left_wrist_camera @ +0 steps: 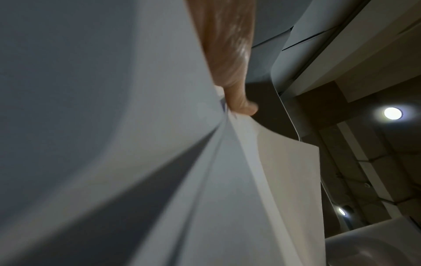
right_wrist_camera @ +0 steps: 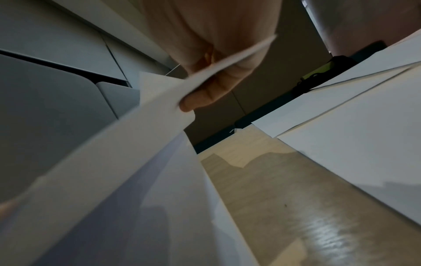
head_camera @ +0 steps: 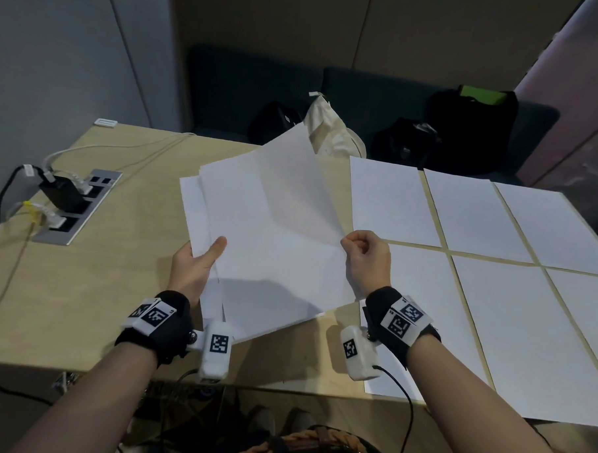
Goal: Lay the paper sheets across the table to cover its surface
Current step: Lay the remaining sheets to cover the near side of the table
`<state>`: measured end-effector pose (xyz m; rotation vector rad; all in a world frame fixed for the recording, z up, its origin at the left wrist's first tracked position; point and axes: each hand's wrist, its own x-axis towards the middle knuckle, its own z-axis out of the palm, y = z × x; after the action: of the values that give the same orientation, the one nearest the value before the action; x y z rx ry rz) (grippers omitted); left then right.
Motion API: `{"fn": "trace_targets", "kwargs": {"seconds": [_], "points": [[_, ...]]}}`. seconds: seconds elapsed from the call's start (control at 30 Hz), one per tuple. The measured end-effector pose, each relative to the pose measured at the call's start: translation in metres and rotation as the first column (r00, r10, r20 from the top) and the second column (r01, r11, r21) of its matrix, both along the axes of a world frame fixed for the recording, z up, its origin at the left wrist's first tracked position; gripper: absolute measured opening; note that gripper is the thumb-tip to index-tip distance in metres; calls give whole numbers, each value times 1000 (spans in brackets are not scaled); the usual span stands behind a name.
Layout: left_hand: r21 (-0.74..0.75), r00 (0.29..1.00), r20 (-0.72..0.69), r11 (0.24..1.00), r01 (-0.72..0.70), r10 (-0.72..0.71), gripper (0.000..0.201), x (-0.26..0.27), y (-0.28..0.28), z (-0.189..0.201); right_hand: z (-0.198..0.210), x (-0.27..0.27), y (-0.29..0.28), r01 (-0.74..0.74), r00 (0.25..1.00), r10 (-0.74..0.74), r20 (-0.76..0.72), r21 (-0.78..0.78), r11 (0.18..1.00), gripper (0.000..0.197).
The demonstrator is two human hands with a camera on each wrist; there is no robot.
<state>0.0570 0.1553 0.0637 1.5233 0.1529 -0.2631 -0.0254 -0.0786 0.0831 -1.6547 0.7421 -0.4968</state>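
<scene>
A fanned white paper stack (head_camera: 255, 245) is held above the table (head_camera: 93, 286), 6 sheets (head_camera: 394, 203) laid flat alongside.

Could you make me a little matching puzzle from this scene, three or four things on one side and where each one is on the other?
Things:
1. loose stack of white paper sheets
2. single lifted white sheet
3. flat white sheets in a grid
4. black power adapter

Places:
A. plugged in at the grey socket panel on the table's left
B. pinched at its corner by the right hand
C. lying on the right part of the light wooden table
D. held above the table by the left hand

Pairs: 1-D, 2-B, 3-C, 4-A
</scene>
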Motion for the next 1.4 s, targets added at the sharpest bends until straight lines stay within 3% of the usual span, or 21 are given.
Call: {"fn": "trace_targets", "kwargs": {"seconds": [0.2,0.4,0.53,0.6,0.7,0.83,0.97,1.03,1.17,1.4], "points": [[-3,995,39,995,-96,96,32,5,1,-1,1,-2,-2,8,997,-10,-70,-33,999,6],[-45,947,98,952,-303,306,35,13,9,6,-4,-8,-7,-11,989,-6,-148,-115,993,6],[-83,870,147,883,-462,470,40,22,18,10,-20,-19,0,-148,954,80,-287,-220,964,22],[-128,833,159,848,-514,529,41,26,22,11,-28,-24,4,-282,899,155,-410,-273,920,33],[-187,797,142,807,-561,587,38,28,26,18,-34,-30,8,-469,771,225,-596,-291,834,34],[-266,738,121,738,-620,664,39,30,31,25,-39,-39,16,-557,663,225,-714,-270,786,31],[-271,743,112,740,-616,659,43,29,31,23,-41,-45,20,-619,595,219,-774,-267,738,32],[-253,766,110,764,-594,633,44,28,28,18,-40,-47,19,-612,603,206,-771,-281,739,29],[-215,805,104,803,-555,584,43,20,23,12,-34,-53,14,-518,688,155,-709,-330,789,28],[-170,829,119,834,-525,546,43,15,25,4,-34,-61,7,-508,693,118,-711,-365,780,26]]}}
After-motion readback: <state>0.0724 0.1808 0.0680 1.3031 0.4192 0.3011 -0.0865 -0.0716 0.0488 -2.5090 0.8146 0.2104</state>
